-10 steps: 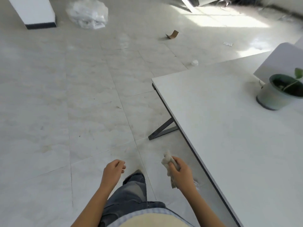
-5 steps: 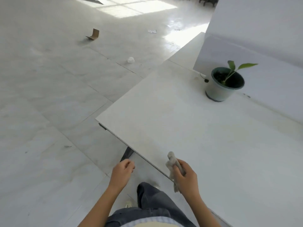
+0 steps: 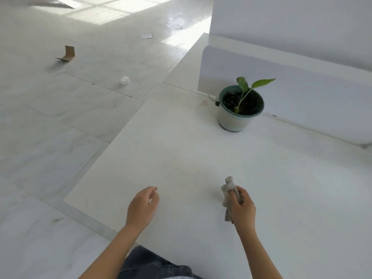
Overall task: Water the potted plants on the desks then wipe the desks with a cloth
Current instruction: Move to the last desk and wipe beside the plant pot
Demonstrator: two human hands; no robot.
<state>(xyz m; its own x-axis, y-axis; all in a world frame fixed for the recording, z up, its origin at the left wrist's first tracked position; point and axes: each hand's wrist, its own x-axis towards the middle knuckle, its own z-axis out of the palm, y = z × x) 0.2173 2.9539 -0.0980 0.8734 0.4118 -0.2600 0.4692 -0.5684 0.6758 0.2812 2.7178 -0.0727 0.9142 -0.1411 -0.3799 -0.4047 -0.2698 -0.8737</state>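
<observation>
Pale grey tiled floor [image 3: 50,137] with scattered litter, pieces well apart: bent brown cardboard scrap [image 3: 67,54], small round white plastic piece [image 3: 125,80], flat white printed strip [image 3: 147,36] farther back. Bright sunlight patch [image 3: 112,11] beyond. At right, upright white partition panel [image 3: 291,93]; thin black cord [image 3: 213,99] at its foot.

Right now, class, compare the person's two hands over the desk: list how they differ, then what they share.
The right hand grips a crumpled cloth; the left hand holds nothing. The left hand's fingers curl loosely; the right hand's wrap the cloth. The left hand is nearer the desk's left edge; the right hand is more in line with the potted plant. Both are bare and over the desk.
</observation>
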